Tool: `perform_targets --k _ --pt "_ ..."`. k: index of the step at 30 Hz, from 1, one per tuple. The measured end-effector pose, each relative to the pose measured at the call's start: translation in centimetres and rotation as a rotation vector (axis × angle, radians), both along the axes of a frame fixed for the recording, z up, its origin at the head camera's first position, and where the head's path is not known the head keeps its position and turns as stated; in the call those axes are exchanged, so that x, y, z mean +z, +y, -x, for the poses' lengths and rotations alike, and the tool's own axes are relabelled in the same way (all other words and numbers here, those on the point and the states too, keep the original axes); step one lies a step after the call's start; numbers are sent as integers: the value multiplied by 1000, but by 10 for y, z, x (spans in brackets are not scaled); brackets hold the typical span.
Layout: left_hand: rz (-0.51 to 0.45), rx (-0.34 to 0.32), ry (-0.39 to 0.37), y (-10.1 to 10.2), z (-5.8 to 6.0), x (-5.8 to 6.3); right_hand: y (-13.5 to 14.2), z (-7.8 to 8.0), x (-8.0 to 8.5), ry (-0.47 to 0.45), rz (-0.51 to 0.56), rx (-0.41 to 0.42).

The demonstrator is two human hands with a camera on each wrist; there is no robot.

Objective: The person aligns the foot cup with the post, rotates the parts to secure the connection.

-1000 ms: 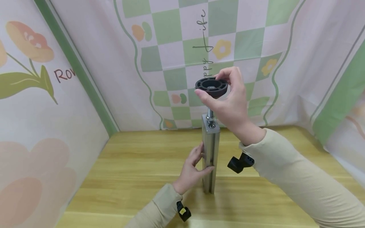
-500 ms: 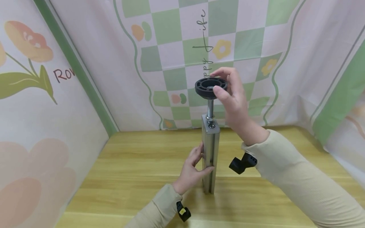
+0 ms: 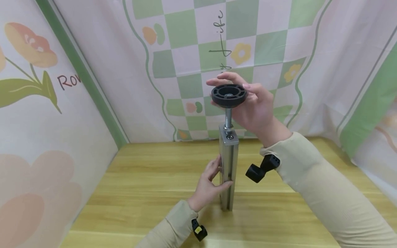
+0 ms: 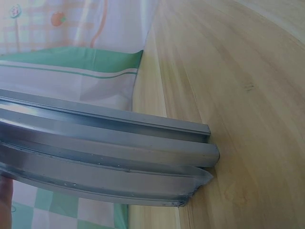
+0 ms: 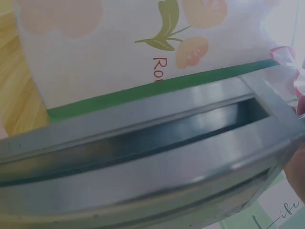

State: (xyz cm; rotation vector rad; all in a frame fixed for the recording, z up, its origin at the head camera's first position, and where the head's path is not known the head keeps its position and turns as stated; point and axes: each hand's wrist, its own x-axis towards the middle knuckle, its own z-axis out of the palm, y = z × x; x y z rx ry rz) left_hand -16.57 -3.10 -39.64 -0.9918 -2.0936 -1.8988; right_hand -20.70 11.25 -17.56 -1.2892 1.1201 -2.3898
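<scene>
An aluminium profile [image 3: 227, 168] stands upright on the wooden table, gripped at its lower half between the thumb and fingers of my left hand [image 3: 204, 191]. From its metal end plate [image 3: 230, 141] rises a threaded stem [image 3: 228, 119], topped by a round black levelling foot [image 3: 228, 100]. My right hand [image 3: 255, 108] is around the foot's back and right side. Its fingers reach out straight behind the rim to the left, and the thumb lies at the right rim. The left wrist view shows the profile's grooved lower end [image 4: 190, 157]; the right wrist view shows its slotted side [image 5: 143, 152].
The wooden table [image 3: 149, 179] extends on both sides of the profile. Printed cloth walls [image 3: 102, 69] enclose it at the back, left and right. Black camera mounts hang at both wrists, the right one [image 3: 262, 168] close to the profile.
My right thumb has left the foot's front left rim and moved to its right side. The fingers have stretched out leftward behind the foot. My left hand and the profile stay put.
</scene>
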Motion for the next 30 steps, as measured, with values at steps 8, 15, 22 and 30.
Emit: perform_targets --k 8,15,22,30 --pt "13 1 -21 -1 -1 0 1 0 -3 -53 27 134" --pt "12 6 5 0 0 -1 -1 2 -6 -28 4 117" --pt "26 13 -5 0 0 -1 -1 2 -7 -13 -9 85" --pt "32 9 -42 0 -2 3 1 4 -8 2 -32 40"
